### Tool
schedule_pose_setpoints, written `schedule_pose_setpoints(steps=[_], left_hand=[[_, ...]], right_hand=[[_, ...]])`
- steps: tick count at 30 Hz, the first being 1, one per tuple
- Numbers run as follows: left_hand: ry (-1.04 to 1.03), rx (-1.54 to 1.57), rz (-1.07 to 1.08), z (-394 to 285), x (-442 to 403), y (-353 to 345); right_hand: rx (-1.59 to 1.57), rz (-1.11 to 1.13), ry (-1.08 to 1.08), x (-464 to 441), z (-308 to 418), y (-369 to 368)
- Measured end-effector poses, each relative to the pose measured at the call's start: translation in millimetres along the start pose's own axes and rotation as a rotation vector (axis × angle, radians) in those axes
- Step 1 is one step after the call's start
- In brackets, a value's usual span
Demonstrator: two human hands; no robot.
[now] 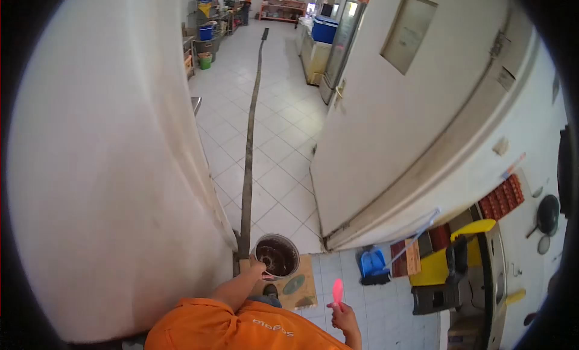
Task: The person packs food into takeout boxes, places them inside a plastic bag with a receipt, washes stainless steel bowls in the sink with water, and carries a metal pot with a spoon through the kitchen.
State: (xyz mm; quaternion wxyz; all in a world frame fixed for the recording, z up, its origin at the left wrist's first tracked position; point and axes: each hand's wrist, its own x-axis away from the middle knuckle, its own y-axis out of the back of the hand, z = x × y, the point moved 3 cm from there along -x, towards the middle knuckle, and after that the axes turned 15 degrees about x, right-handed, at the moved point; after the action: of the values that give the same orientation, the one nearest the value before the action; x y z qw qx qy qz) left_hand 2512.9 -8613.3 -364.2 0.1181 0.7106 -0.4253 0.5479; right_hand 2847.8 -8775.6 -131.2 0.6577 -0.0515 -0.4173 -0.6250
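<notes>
My left hand (257, 270) is closed on the near left edge of a round metal pot (295, 247). Dark brown residue coats the inside of the pot, and I cannot tell whether it is a handle or the rim that I grip. Upright in my right hand (344, 318) is a bright pink spatula (338, 290), its blade pointing up and its lower handle hidden in my fingers. The pot hangs in front of my body, over a tan cardboard sheet (307, 293) on the floor.
An open white door (374, 121) stands to the right of the doorway, a wall (102, 169) to the left. Beyond, a floor channel (249, 151) runs down a tiled room with a distant person (246, 6). A blue dustpan (371, 261) and black stool (437, 296) are at right.
</notes>
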Motion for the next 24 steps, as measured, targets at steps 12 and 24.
schedule_pose_setpoints(steps=[12,24], left_hand=[[-0.084,0.035,0.337,-240,-102,-242],[-0.282,0.3,0.131,-506,-131,-334]], right_hand=[[0.335,-0.032,0.29,-318,167,121],[0.58,0.105,0.713,-703,625,106]])
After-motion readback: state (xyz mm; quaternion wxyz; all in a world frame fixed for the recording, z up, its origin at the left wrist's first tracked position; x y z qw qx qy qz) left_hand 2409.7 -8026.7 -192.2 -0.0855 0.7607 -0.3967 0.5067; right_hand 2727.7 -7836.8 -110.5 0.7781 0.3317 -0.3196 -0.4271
